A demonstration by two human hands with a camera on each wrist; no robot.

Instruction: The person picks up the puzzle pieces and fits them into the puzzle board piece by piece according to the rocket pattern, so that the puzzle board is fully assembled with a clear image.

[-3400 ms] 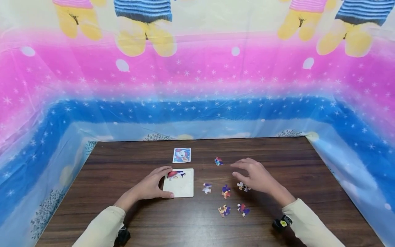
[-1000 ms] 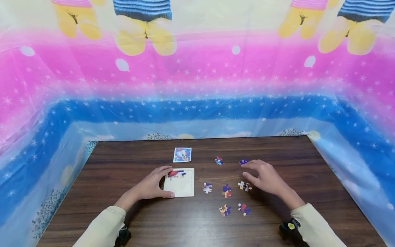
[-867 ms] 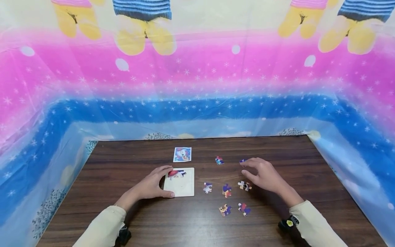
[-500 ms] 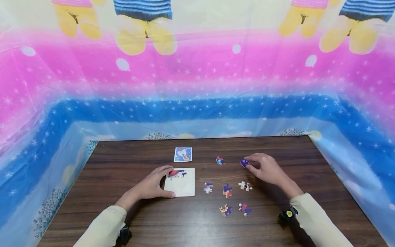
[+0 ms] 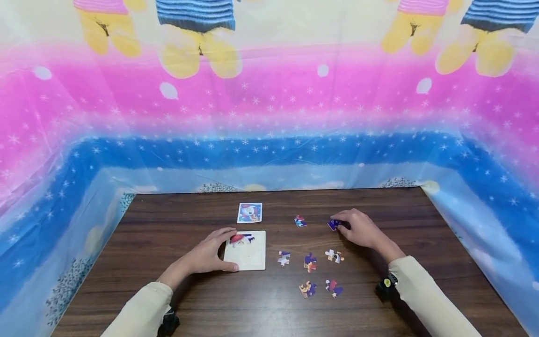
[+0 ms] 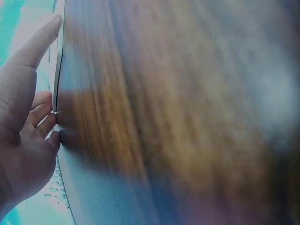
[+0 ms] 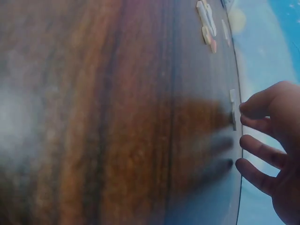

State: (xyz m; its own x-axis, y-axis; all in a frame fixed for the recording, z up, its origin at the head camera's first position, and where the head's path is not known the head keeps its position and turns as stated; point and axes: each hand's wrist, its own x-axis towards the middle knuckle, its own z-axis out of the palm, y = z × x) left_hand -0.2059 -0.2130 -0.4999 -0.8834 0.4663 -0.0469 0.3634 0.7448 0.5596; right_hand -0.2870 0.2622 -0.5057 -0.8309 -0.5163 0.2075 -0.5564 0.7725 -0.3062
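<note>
My left hand [image 5: 206,252] grips the left side of a pale square puzzle tray [image 5: 248,257], thumb at the near edge and fingers at the far corner. A red, white and purple section fills the tray's upper left. On the table's right side, my right hand [image 5: 360,228] pinches a dark purple puzzle piece [image 5: 333,225] between thumb and index finger; part of it is hidden. In the right wrist view, the thumb and index finger of the right hand [image 7: 272,136] are close together, other fingers spread. The left wrist view shows the left hand [image 6: 28,117] at the tray's edge.
Several loose puzzle pieces lie right of the tray: a white-purple piece [image 5: 284,258], a purple-orange piece [image 5: 310,262], a white-brown piece [image 5: 334,256], a yellow-purple piece [image 5: 307,289], a red-purple piece [image 5: 334,288] and a red-blue piece [image 5: 300,221]. A picture card [image 5: 250,213] lies behind the tray.
The right hand has moved right from beside the red-blue piece, uncovering the purple piece, and its thumb and index finger have come together on it. The left hand and tray have stayed put.
</note>
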